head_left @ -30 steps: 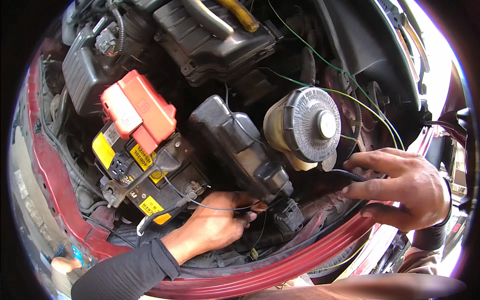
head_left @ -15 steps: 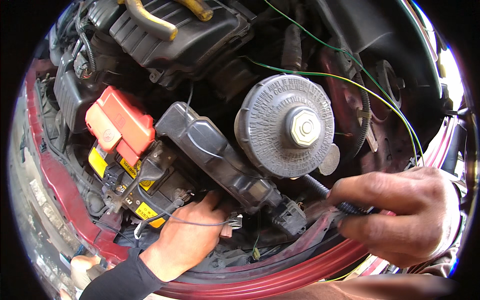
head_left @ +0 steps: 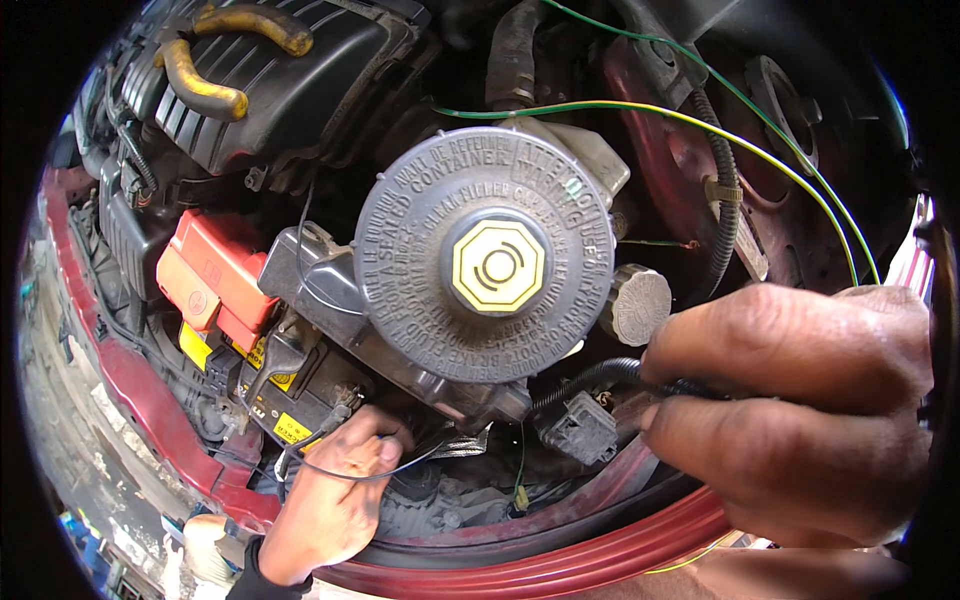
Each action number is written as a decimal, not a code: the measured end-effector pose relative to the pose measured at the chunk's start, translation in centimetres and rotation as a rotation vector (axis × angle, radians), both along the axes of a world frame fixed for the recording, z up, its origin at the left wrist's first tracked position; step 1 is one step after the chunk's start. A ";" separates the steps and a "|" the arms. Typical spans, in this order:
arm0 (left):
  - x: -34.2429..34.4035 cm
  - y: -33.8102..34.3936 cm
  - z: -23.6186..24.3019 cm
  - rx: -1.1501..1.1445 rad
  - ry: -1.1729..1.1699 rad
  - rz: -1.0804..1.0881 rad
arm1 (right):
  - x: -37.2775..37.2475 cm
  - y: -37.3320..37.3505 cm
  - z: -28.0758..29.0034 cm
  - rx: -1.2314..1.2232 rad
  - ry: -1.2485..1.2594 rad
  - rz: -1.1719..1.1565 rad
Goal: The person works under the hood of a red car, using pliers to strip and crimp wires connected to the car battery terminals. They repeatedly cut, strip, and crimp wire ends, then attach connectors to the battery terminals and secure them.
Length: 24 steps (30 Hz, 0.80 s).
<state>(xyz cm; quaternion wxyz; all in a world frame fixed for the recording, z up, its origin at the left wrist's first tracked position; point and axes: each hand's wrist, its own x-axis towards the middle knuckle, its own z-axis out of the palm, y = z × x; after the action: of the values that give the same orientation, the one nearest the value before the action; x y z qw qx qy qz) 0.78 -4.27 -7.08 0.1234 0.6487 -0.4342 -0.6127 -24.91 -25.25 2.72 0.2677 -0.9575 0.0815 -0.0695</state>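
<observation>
Drawn away from the grey connector and toward the battery over the past second, a person's left hand works below and to the left of a large round reservoir cap in a car's engine bay — its fingers curled beside the battery's near corner, though whether they grasp anything cannot be told. A thin black wire crosses in front of that hand. The right hand, its fingers hovering spread a second ago, now reaches in low to the right of the cap and grasps a black corrugated tube between two fingers; the tube lies below and to the right of the cap, beside the grey connector. A shiny crumpled strip sits just below the cap, apart from both hands. To the cap's left, a red cover tops part of the battery. Above and to the left of the cap, yellow-and-grey curved handles rest on a ribbed black housing — while a green wire and a yellow-green wire arc above and to the right of the cap
</observation>
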 end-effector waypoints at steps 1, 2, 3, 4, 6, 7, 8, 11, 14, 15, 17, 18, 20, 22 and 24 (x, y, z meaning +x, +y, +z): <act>-0.1 0.0 -1.2 -0.062 0.012 -0.068 | -0.2 -0.1 -0.5 0.028 -0.077 0.024; -0.2 0.1 -2.2 -0.078 0.009 -0.131 | -0.4 0.0 -0.6 0.023 -0.085 0.034; 0.0 0.3 -3.1 -0.336 -0.024 -0.344 | -0.4 0.0 -0.8 0.016 -0.094 0.046; -0.3 0.8 -4.0 -0.268 0.029 -0.275 | -0.4 0.1 -0.7 0.010 -0.103 0.058; -1.7 1.7 -6.6 -0.177 0.099 -0.136 | -0.1 0.3 -0.3 0.013 -0.087 0.060; -2.3 1.4 -8.6 -0.309 0.064 -0.231 | 0.1 0.5 0.1 0.057 -0.001 0.017; -3.1 0.8 -10.4 -0.482 0.025 -0.322 | 0.4 0.7 0.5 0.112 0.114 -0.041; -3.6 0.0 -11.5 -0.332 -0.029 -0.624 | 1.1 1.2 1.2 0.151 0.330 -0.069; -5.1 -0.3 -10.3 -0.315 -0.042 -0.805 | 1.2 1.4 1.0 0.116 0.352 -0.062; -5.6 -0.2 -9.7 -0.398 0.020 -0.603 | 1.1 1.4 0.8 0.110 0.342 -0.059; -6.4 -0.1 -9.0 -0.677 -0.087 -0.449 | 0.8 1.4 0.5 0.100 0.343 -0.056; -6.6 -0.1 -8.9 -0.661 -0.110 -0.437 | 0.6 1.3 0.4 0.092 0.347 -0.047; -6.5 0.1 -8.7 -0.635 -0.077 -0.349 | 0.3 1.2 0.4 0.075 0.355 -0.031; -6.7 0.1 -8.5 -0.521 -0.016 -0.304 | 0.3 1.0 0.4 0.073 0.389 -0.039; -7.3 -0.2 -8.3 -0.549 -0.030 -0.259 | 0.6 1.0 0.5 0.163 0.395 -0.092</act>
<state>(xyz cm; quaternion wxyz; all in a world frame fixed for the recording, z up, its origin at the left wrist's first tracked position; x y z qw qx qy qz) -6.50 -4.51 -15.42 0.2087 0.5392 -0.6646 -0.4733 -24.30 -24.24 3.21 0.3197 -0.9230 0.1813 0.1143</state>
